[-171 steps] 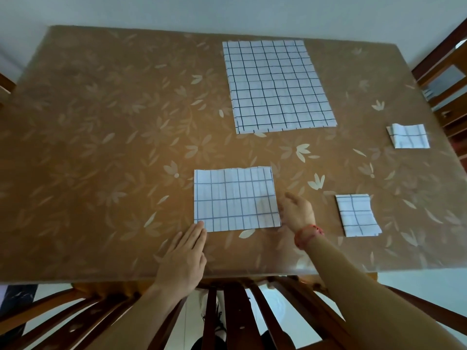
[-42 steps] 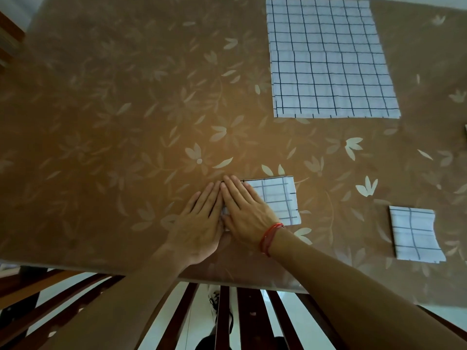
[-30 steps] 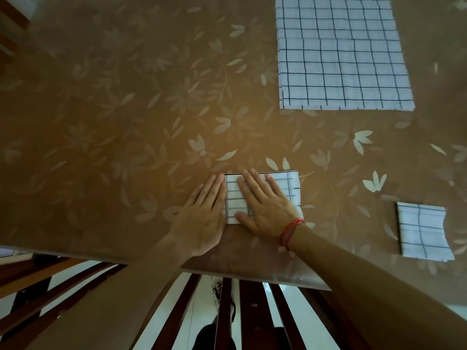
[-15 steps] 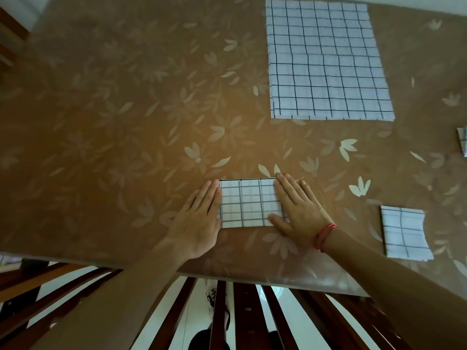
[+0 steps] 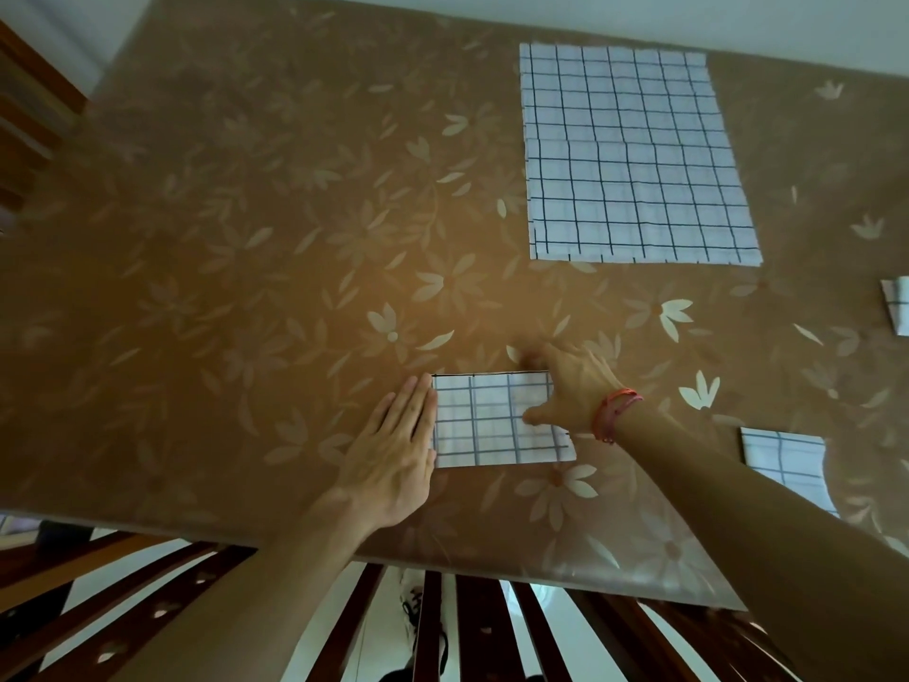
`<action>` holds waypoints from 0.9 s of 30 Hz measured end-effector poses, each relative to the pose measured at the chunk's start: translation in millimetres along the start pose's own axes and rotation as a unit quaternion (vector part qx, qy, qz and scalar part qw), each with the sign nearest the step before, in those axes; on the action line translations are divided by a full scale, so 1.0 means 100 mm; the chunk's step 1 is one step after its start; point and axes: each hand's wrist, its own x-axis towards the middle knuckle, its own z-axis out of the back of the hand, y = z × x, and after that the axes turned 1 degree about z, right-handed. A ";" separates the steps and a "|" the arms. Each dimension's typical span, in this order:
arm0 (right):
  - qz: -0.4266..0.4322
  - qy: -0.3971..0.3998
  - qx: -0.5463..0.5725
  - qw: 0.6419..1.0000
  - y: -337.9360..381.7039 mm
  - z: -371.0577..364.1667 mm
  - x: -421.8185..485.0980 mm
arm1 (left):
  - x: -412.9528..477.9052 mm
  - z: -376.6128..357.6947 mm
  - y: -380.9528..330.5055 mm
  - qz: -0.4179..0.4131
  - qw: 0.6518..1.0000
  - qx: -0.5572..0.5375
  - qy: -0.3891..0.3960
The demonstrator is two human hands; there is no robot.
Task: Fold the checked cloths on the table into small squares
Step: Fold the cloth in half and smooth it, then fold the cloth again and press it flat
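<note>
The right hand [image 5: 565, 391] has lifted to pinch the folded cloth's [image 5: 492, 420] far-right corner; left hand [image 5: 393, 450] stays flat.

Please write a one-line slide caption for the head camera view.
Left hand flat beside a half-folded checked cloth, right hand at its far right corner; one unfolded cloth waits.

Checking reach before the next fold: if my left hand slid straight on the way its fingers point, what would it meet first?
The left hand points up-right; the half-folded cloth beside its fingertips looks first.
</note>
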 end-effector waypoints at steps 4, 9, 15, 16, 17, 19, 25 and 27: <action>-0.024 0.012 -0.024 0.999 0.05 0.08 0.03 | -0.01 0.00 0.00 -0.001 1.000 0.000 0.001; 0.010 0.201 -0.116 0.973 0.58 0.59 -0.20 | -0.01 -0.04 0.01 -0.003 1.000 -0.014 -0.012; -0.072 0.076 0.101 0.989 0.21 0.21 -0.07 | 0.00 0.00 0.02 -0.008 0.997 -0.067 -0.033; -0.076 0.051 0.138 0.986 0.21 0.20 -0.07 | 0.01 0.01 0.02 -0.007 0.995 -0.091 -0.043; -0.079 0.045 0.155 0.984 0.18 0.15 -0.06 | 0.02 0.02 0.02 -0.003 0.992 -0.114 -0.051; -0.090 0.035 0.190 0.977 0.15 0.16 -0.11 | 0.03 0.04 0.02 0.004 0.988 -0.137 -0.068; -0.155 -0.036 0.334 0.929 -0.02 0.09 -0.40 | -0.03 0.14 -0.10 -0.037 0.983 -0.130 -0.123; -0.185 -0.063 0.405 0.893 -0.05 -0.02 -0.50 | -0.05 0.15 -0.21 -0.058 0.980 -0.133 -0.134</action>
